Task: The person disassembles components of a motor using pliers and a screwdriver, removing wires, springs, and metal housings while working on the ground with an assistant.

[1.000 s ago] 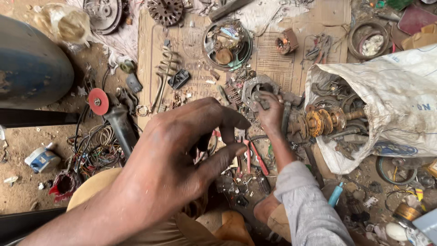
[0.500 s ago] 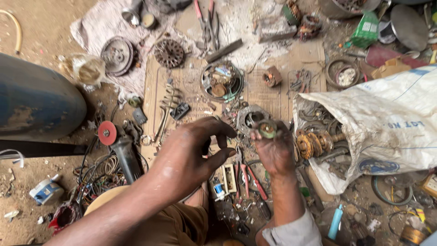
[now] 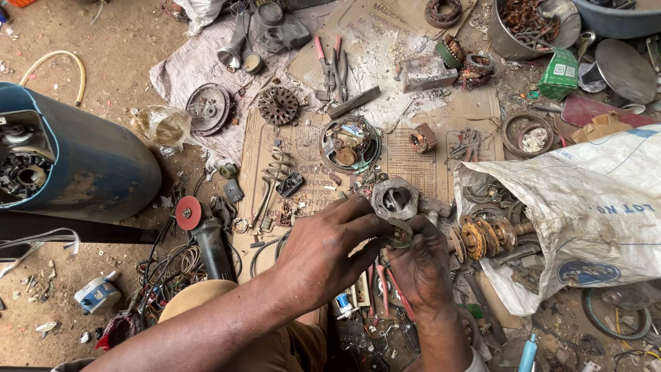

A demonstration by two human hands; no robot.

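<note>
Two hands meet over one small part near the middle of the floor spread. The left hand (image 3: 329, 256) comes in from the lower left, its fingers curled and pinched on a small greenish-brown metal ring (image 3: 399, 236); the right hand (image 3: 421, 265) cups the same ring from below, thumb and fingertips pressed to its rim. So both hands are closed together on the ring, held up above the cardboard sheet (image 3: 413, 169) rather than resting on it.

Just beyond the fingertips lies a grey cast-metal housing (image 3: 395, 198) with a round bore, on the cardboard. To the right of it, a rusty rotor shaft (image 3: 485, 236) with orange discs pokes out of the mouth of a white woven sack (image 3: 592, 207). Further up the cardboard sits a round open casing (image 3: 350, 144) full of small bits, and pliers (image 3: 329, 65) with red handles lie toward the far edge. At the left edge of the spread are an angle grinder (image 3: 203, 238) with a red disc and a big blue drum (image 3: 76, 165) on its side.

The step in hand looks like working or inspecting the ring between the fingers. The next move probably calls for a steady two-handed grip and a careful turn of the ring, since it is small and easy to drop among the clutter below.
</note>
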